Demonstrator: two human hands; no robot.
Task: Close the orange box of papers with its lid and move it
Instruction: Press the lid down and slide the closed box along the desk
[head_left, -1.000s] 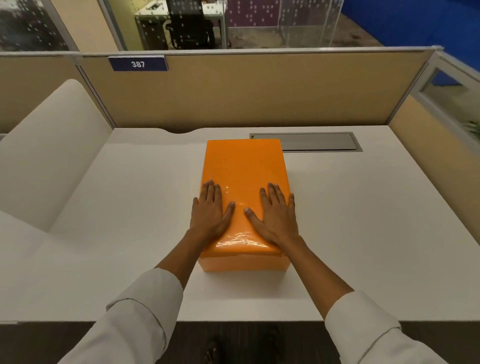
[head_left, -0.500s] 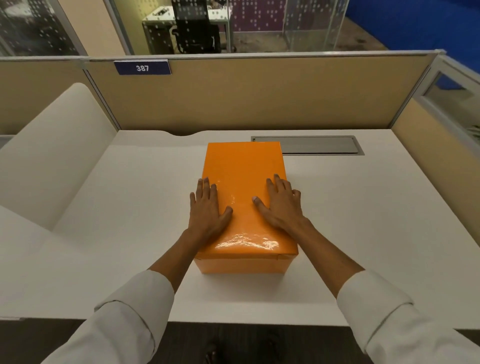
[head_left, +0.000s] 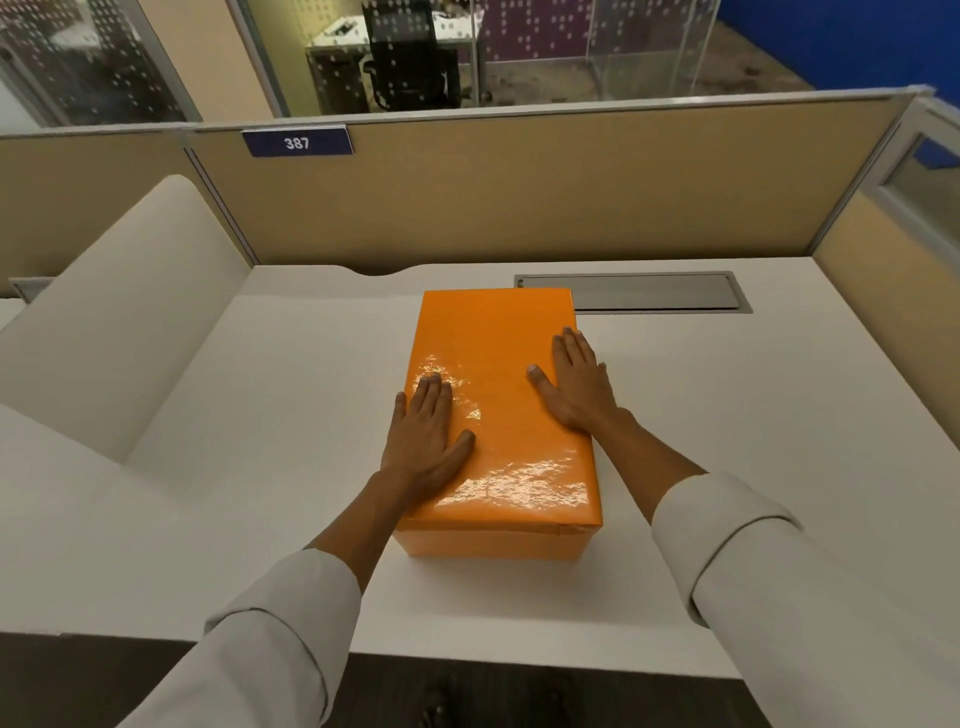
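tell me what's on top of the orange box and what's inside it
Both hands lie flat on the orange box's glossy lid: the left hand near its left edge, the right hand at its right edge. The closed lid hides whatever is inside.

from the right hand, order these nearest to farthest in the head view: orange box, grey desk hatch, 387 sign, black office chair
From the right hand:
1. orange box, directly under it
2. grey desk hatch, just beyond
3. 387 sign, on the partition, back left
4. black office chair, behind the glass
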